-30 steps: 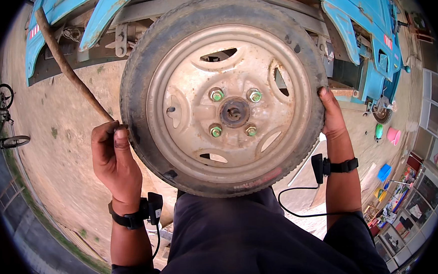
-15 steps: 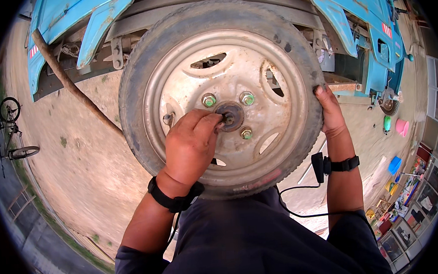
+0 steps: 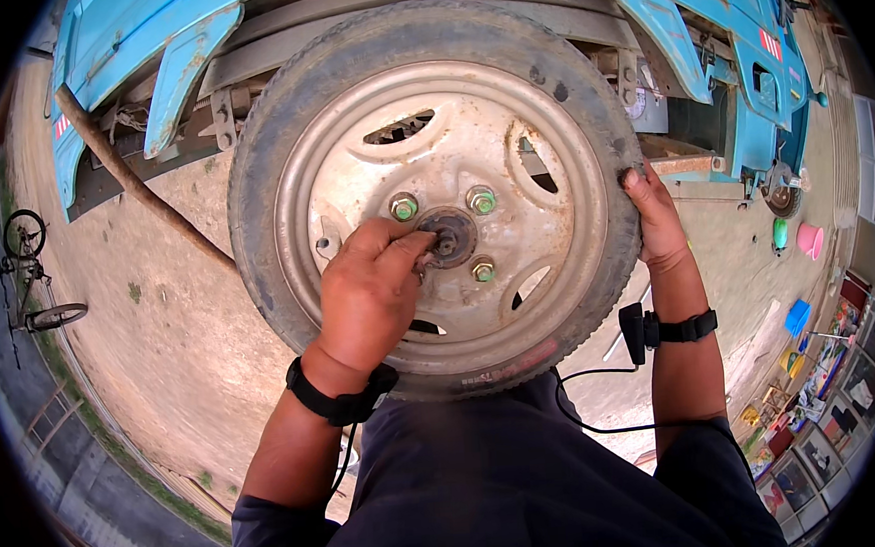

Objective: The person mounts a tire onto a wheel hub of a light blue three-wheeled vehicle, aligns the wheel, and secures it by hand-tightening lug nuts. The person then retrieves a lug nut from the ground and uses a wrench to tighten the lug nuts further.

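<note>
Wheel: the dusty steel-rimmed wheel [image 3: 508,119] stands upright against the blue vehicle [image 3: 702,17], directly ahead of the person.
Left hand: the left hand [image 3: 369,293] reaches across the rim, wrist bent, fingertips [image 3: 418,247] pinched at a lug nut by the hub [image 3: 452,235] (the nut itself is hidden).
Right hand: the right hand [image 3: 655,220] lies flat on the tyre's [image 3: 253,205] right edge, fingers curled over the tread, grip loose.
Nuts: three green lug nuts [image 3: 481,201] show around the hub.
</note>
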Demonstrator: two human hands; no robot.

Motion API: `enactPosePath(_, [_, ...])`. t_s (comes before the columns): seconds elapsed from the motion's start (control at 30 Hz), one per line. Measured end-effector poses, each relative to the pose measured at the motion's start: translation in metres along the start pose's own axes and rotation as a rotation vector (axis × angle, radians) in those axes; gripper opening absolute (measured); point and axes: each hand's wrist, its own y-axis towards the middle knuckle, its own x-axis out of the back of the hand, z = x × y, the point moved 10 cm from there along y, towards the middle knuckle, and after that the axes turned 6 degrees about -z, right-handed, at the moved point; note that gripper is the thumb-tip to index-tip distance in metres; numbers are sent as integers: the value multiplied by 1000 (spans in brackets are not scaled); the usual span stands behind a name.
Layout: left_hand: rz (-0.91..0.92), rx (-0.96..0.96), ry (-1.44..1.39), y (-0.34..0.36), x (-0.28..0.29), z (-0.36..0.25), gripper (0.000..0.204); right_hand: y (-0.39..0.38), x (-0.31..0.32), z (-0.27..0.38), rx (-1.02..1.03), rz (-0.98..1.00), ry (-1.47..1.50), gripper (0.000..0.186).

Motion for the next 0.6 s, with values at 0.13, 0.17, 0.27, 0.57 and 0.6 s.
enactPosePath(0.13, [5, 15, 14, 2, 1, 0, 24, 1, 0, 0, 5, 0, -8, 73])
enactPosePath(0.17, [3, 17, 15, 2, 1, 1, 24, 1, 1, 0, 7, -2, -13, 73])
enactPosePath(0.27, [-3, 24, 12, 3, 1, 2, 23, 0, -1, 2, 9, 3, -3, 74])
enactPosePath(0.57, [-19, 51, -70, 1, 5, 4, 22, 1, 3, -1, 1, -2, -2, 74])
enactPosePath(0.6, [-20, 61, -82, 0, 5, 5, 22, 1, 2, -1, 4, 3, -3, 74])
